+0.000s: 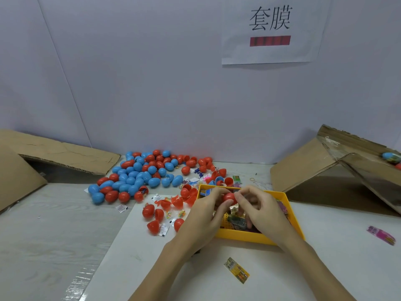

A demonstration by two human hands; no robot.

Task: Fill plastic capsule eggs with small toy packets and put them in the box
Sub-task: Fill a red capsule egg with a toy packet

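Both my hands meet over the yellow tray (296, 222), which holds several small toy packets. My left hand (206, 216) and my right hand (260, 208) together grip one red capsule egg (230, 197) between their fingertips. A heap of red and blue eggs (141, 172) lies on the table behind and to the left. Open red egg halves (173, 203) and small packets are scattered just left of the tray. The cardboard box (338, 170) at the right lies tilted, with a blue egg (389, 157) seen inside it.
A yellow packet (237, 270) lies on the white sheet near me. A pink packet (380, 235) lies at the right. Flattened cardboard (54, 155) stands at the left. A paper sign (270, 29) hangs on the back wall.
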